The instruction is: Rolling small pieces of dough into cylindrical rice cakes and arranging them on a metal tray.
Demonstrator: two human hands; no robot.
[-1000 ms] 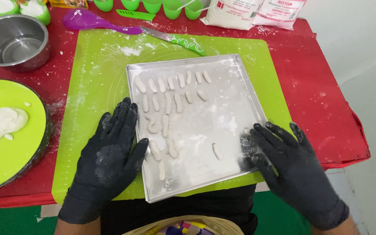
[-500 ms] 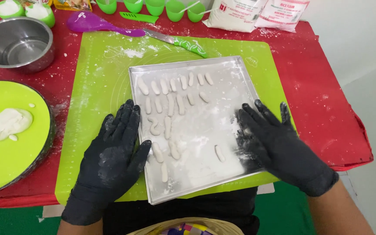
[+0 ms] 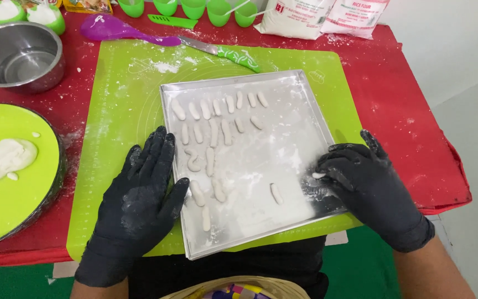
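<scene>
A floured square metal tray (image 3: 297,130) lies on a green mat (image 3: 120,105) and carries several small white dough sticks (image 3: 211,133). My left hand (image 3: 139,196), in a flour-dusted black glove, rests flat with fingers spread on the mat, its thumb against the tray's left rim. At the tray's right edge, my gloved right hand (image 3: 363,180) has its fingers curled, pinching a small dough piece (image 3: 319,175) at the fingertips. One lone dough stick (image 3: 276,194) lies near the right hand.
A green plate (image 3: 6,216) with a dough lump (image 3: 5,158) sits at the left, a steel pot (image 3: 17,55) behind it. A purple spoon (image 3: 114,29), green-handled knife (image 3: 236,56), green cups (image 3: 195,8) and flour bags (image 3: 302,16) line the back of the red tablecloth (image 3: 405,99).
My right hand went from lying spread on the tray's right edge to curled fingers pinching a small dough piece. The left hand has hardly moved.
</scene>
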